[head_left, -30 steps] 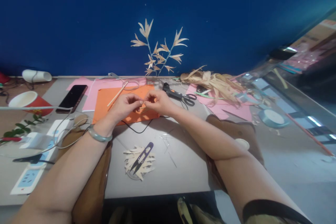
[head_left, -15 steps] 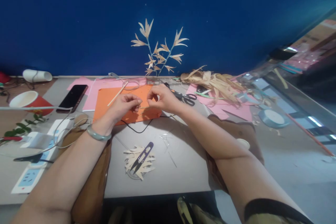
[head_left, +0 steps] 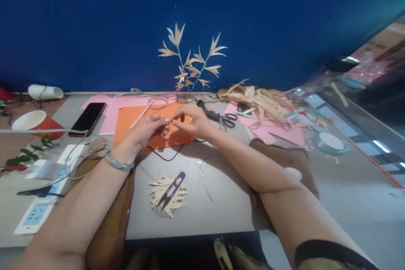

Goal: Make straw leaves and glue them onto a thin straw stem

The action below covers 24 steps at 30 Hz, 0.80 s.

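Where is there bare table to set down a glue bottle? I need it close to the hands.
Bare grey table lies right of the thread snips on their leaf cuttings, up to the right forearm. Crowded: orange paper under both hands, the cable-strewn power strip, the husk pile on pink paper.

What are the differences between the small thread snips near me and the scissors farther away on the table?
The thread snips have slim purple arms and no finger loops; the scissors are black with round loops. The thread snips lie on a pile of pale cut leaves, nearer than both hands; the scissors lie by the pink paper, just past the right hand. Neither hand touches either tool, and both rest on the table.
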Each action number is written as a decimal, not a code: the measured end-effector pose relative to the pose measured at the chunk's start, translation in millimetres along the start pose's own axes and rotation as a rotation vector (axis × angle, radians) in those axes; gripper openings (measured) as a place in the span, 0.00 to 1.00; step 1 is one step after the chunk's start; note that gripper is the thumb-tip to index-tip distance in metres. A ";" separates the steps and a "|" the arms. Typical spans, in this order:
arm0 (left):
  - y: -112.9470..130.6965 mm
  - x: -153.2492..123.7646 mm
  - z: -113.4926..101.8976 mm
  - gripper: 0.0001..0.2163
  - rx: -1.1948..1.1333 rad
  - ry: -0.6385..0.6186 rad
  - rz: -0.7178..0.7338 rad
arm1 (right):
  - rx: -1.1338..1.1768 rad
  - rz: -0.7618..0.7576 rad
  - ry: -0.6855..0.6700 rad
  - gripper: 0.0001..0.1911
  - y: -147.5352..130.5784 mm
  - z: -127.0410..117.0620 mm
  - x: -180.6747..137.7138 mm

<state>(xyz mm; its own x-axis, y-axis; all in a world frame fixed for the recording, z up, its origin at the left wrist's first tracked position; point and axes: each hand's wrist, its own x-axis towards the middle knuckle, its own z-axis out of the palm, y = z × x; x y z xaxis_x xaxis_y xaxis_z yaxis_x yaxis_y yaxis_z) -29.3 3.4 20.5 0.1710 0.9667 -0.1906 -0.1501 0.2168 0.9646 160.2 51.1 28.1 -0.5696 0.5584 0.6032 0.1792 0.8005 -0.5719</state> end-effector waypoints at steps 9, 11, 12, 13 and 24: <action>-2.6 -1.7 2.6 0.11 -0.012 -0.013 0.026 | -0.143 -0.100 -0.011 0.09 5.3 6.2 -4.3; -2.2 -1.7 2.5 0.11 -0.003 0.003 0.014 | -0.176 -0.116 -0.025 0.08 7.9 7.6 -5.2; -1.8 -1.9 2.3 0.12 0.006 0.005 0.015 | -0.186 -0.121 -0.032 0.08 9.1 8.2 -5.5; -1.4 -2.1 2.2 0.11 0.018 0.000 0.023 | -0.191 -0.125 -0.040 0.08 10.1 8.8 -5.8; 5.3 -6.5 9.8 0.10 0.117 0.063 0.074 | -0.226 -0.124 -0.062 0.06 8.3 8.9 -6.3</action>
<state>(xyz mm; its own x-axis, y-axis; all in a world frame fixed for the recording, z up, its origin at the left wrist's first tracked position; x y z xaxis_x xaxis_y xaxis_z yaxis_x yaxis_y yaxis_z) -21.6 -3.1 28.7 0.1014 0.9869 -0.1258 -0.0447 0.1309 0.9904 158.2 52.3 14.6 -0.6454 0.4442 0.6214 0.2755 0.8942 -0.3529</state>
